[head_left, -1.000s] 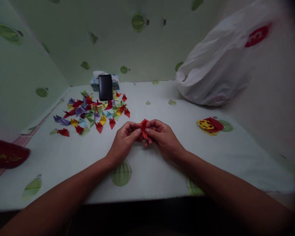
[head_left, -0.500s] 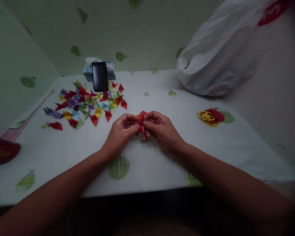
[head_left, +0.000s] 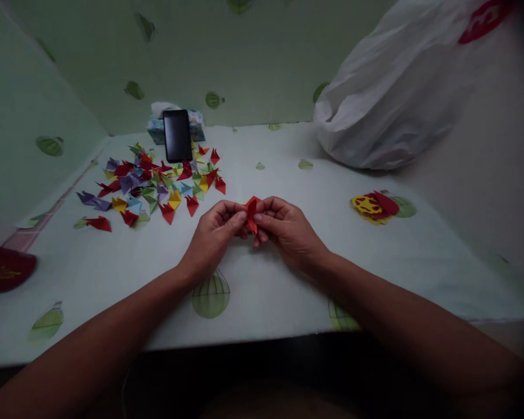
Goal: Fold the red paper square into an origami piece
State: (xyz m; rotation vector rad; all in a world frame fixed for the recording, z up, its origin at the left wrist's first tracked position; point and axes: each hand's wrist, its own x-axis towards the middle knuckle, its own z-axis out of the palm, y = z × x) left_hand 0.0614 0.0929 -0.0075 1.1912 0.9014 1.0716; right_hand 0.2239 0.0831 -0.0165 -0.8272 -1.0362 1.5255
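Observation:
A small folded red paper piece [head_left: 251, 208] is pinched between both my hands over the middle of the table [head_left: 262, 291]. My left hand [head_left: 213, 235] grips it from the left with thumb and fingers closed. From the right, my right hand [head_left: 286, 230] closes its fingertips on the same piece. Most of the paper is hidden by my fingers. A pile of several folded paper triangles [head_left: 152, 183] in red, yellow, purple, blue and green lies to the far left of my hands.
A black phone [head_left: 177, 135] leans on a tissue box [head_left: 197, 123] behind the pile. A white plastic bag [head_left: 402, 87] fills the far right. Red and yellow paper cutouts [head_left: 372, 206] lie right of my hands. A dark red object [head_left: 4, 267] sits at the left edge.
The camera tilted, so the scene sits higher in the picture than a second ago. My fingers shifted slightly on the red paper; both hands keep hold of it.

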